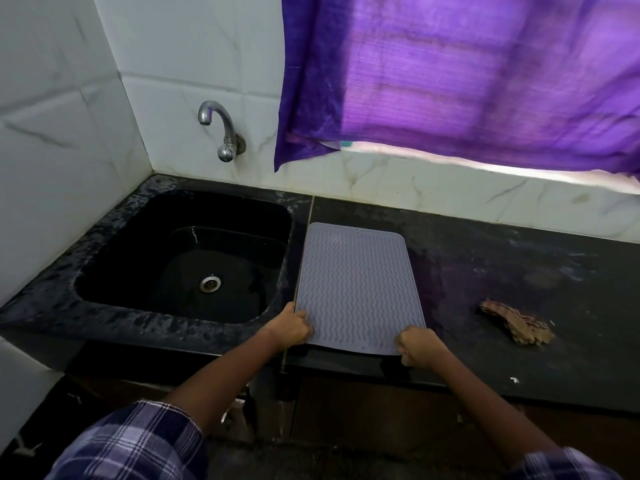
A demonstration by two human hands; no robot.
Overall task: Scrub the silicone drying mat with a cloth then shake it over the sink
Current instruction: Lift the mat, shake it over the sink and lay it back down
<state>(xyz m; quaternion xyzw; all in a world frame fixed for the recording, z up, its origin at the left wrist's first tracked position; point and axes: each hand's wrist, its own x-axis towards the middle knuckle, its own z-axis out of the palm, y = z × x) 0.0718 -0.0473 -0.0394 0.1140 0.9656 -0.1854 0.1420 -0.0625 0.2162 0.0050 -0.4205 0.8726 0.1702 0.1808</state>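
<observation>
A grey silicone drying mat (356,285) with a wavy ribbed pattern lies flat on the black counter, just right of the sink (104,271). My left hand (289,325) grips the mat's near left corner. My right hand (417,344) is closed on its near right corner. A crumpled brown striped cloth (516,323) lies on the counter to the right of the mat, apart from both hands.
The black sink basin has a metal drain (210,283) and a wall tap (221,131) above it. A purple curtain (467,74) hangs over the window behind the counter (554,265). White tiled walls close the left side and the back.
</observation>
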